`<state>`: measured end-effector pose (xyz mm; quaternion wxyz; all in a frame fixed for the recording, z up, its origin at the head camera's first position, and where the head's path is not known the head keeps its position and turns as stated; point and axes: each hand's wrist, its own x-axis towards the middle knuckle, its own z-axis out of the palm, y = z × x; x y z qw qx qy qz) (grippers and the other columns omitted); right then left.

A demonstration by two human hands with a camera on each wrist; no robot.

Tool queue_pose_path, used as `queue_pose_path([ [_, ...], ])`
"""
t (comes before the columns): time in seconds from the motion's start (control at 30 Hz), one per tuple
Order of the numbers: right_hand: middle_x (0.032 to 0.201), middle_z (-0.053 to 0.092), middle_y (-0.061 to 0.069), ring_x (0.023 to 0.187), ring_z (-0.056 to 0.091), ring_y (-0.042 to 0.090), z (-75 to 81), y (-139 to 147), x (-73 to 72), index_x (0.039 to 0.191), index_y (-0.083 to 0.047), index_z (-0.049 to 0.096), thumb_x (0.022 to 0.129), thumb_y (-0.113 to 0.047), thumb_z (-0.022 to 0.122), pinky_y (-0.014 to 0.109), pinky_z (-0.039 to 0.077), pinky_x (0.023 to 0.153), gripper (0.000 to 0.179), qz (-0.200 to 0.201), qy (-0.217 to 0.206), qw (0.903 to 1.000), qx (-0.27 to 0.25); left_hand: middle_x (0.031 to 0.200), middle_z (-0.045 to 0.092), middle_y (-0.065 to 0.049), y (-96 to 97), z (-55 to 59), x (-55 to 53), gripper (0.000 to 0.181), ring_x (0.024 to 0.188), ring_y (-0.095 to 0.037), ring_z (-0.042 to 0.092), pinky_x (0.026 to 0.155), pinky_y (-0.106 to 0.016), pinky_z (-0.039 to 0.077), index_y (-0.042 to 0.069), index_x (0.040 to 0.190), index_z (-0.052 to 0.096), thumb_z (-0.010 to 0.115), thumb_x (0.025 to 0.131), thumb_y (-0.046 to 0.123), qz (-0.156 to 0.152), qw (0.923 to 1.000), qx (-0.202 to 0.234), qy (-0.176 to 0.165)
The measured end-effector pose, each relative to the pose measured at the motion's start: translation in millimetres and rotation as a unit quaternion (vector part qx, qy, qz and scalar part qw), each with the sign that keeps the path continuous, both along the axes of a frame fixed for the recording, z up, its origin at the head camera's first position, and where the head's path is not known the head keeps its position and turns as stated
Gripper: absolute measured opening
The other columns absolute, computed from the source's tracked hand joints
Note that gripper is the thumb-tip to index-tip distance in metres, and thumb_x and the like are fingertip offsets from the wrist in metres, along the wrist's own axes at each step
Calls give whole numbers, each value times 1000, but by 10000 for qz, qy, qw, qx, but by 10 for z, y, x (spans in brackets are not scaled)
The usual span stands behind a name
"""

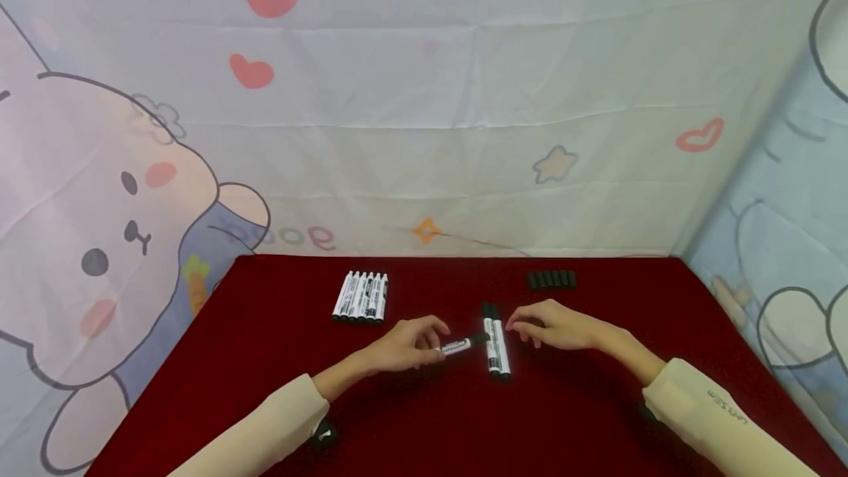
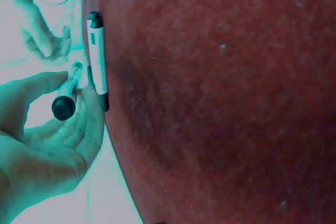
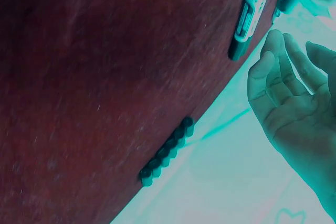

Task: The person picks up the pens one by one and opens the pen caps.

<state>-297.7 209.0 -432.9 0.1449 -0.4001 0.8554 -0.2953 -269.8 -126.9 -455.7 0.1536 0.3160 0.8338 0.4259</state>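
My left hand (image 1: pixel 405 344) pinches a white whiteboard marker (image 1: pixel 456 347) between thumb and fingers. Its black cap points right and overlaps the nearer of two lying markers in the head view. The held marker's black end (image 2: pixel 64 107) faces the left wrist camera. Side by side on the cloth lie two capped whiteboard markers (image 1: pixel 501 348), caps toward the back. Just right of them hovers my right hand (image 1: pixel 553 324), fingers loosely bent and holding nothing. In the right wrist view, its fingers (image 3: pixel 273 77) are apart from the thumb, near a lying marker (image 3: pixel 254 9).
Several white markers with white tips (image 1: pixel 361 297) lie in a row at the back left of the red cloth (image 1: pixel 424 418). A row of several black caps (image 1: pixel 552 280) sits at the back right. A printed curtain (image 1: pixel 424 94) hangs behind the table.
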Motion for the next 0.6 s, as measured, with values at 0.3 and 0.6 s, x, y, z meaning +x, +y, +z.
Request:
queue_pose_path([
  [0.3, 92, 69, 12, 75, 64, 14, -28, -274, 90, 124, -5, 66, 111, -23, 44, 22, 53, 65, 31, 270, -349, 9989, -138, 99, 69, -14, 60, 136, 9, 37, 76, -4, 60, 64, -19, 51, 4, 126, 61, 74, 92, 7, -153, 9984, 294, 464],
  [0.6, 92, 69, 12, 75, 62, 11, -74, -473, 211, 125, -3, 64, 112, -24, 42, 20, 52, 65, 33, 630, -879, 9938, -272, 105, 67, -14, 87, 93, 41, 37, 76, -4, 60, 62, -19, 51, 8, 131, 59, 71, 96, 10, -131, 9986, 458, 249],
])
